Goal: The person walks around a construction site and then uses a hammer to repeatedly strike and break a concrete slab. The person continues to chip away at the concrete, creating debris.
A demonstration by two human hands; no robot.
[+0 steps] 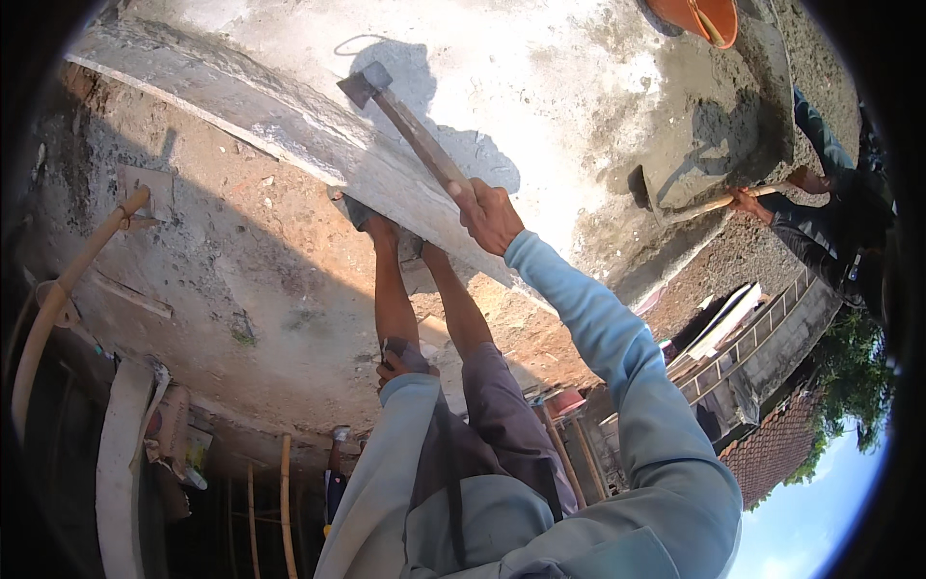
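Observation:
My right hand (pixel 493 217) grips the wooden handle of a hatchet (pixel 423 141) near its lower end. Its metal head, with a flared blade and a square poll, is held out over a sunlit concrete surface (pixel 521 79) and a long raised concrete edge (pixel 289 141). Down by my left knee is my left hand (pixel 396 368), its fingers bent against the dark cloth there. The sleeve partly covers it, so whether it holds something is unclear. My feet stand on bare, dusty ground below the edge.
At right, a person (pixel 817 217) holds a long-handled tool (pixel 705 206) at wet mortar. An orange bucket (pixel 698 18) stands at the top right. Bamboo poles (pixel 69 282) rise at left and below. A ladder (pixel 745 340) lies at right. Another person (pixel 334 485) is partly visible behind me.

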